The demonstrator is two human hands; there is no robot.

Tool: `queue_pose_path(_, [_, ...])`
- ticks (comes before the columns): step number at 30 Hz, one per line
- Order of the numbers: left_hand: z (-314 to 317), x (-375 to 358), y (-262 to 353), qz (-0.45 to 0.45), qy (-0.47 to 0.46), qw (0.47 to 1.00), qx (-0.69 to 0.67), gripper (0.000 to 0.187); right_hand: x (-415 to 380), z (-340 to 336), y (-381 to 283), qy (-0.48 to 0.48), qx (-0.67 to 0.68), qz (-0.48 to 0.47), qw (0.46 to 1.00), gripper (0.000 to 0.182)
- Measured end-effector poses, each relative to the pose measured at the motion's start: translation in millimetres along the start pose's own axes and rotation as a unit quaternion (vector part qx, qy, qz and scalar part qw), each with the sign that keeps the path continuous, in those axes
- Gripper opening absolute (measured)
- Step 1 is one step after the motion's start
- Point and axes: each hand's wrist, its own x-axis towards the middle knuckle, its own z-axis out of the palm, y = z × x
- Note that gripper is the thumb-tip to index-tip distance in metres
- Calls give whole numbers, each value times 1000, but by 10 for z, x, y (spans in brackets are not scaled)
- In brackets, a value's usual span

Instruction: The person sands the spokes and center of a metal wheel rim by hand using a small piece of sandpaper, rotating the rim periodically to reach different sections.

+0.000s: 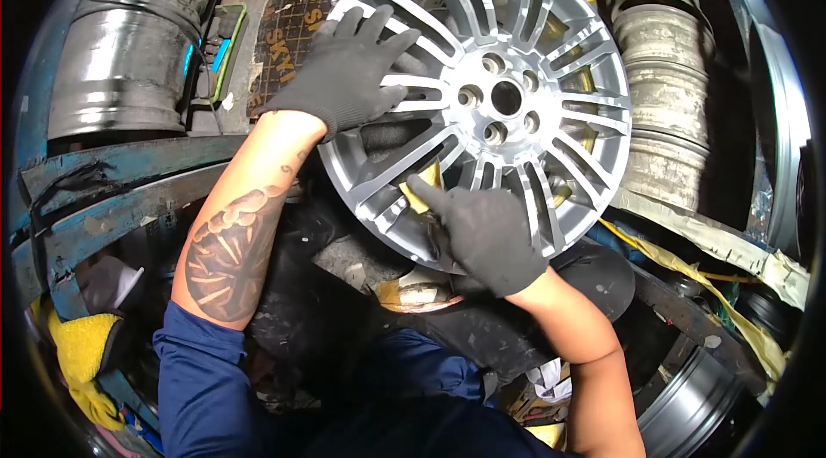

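Note:
A silver multi-spoke alloy wheel lies tilted in front of me, its face toward me. My left hand, in a dark grey glove, rests with spread fingers over the spokes and rim at the wheel's upper left. Lower down, my right hand, gloved the same way, pinches a small yellow piece of sandpaper. The sandpaper touches a spoke at the wheel's lower left, with the index finger stretched along it. Part of the sandpaper is hidden under the fingers.
Stacked metal wheel barrels stand at the right, and shiny ones at the left. A printed cardboard piece lies behind my left hand. Blue metal beams run along the left. A yellow cloth hangs at lower left.

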Motion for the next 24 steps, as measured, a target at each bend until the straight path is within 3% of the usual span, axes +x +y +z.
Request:
queue_pose_path(3, [55, -26, 38, -10, 7, 1000, 2, 76, 78, 85, 419, 113, 54, 62, 990, 57])
queue_pose_path(7, [-40, -18, 36, -7, -8, 1000, -12, 76, -20, 17, 48, 47, 20, -18, 999, 51])
queue_pose_path(10, [51, -3, 7, -3, -10, 1000, -9, 76, 57, 43, 318, 68, 122, 51, 989, 51])
queue_pose_path(11, [70, -41, 34, -8, 20, 1000, 6, 77, 104, 12, 389, 99, 68, 63, 991, 49])
queue_pose_path(15, [23, -1, -22, -3, -8, 1000, -11, 75, -31, 109, 37, 69, -55, -48, 995, 50])
queue_pose_path(19, [36, -43, 11, -7, 28, 1000, -5, 69, 101, 39, 338, 78, 55, 62, 993, 52])
queue_pose_path(22, [-28, 17, -42, 3, -2, 1000, -10, 67, 39, 140, 173, 72, -24, -18, 997, 50])
queue_pose_path(23, [-45, 19, -48, 0, 1, 1000, -26, 64, -8, 148, 76, 104, 4, -37, 994, 50])
queue_pose_path(24, [-46, 19, -55, 1, 10, 1000, -15, 63, 22, 116, 119, 78, 11, 6, 997, 51])
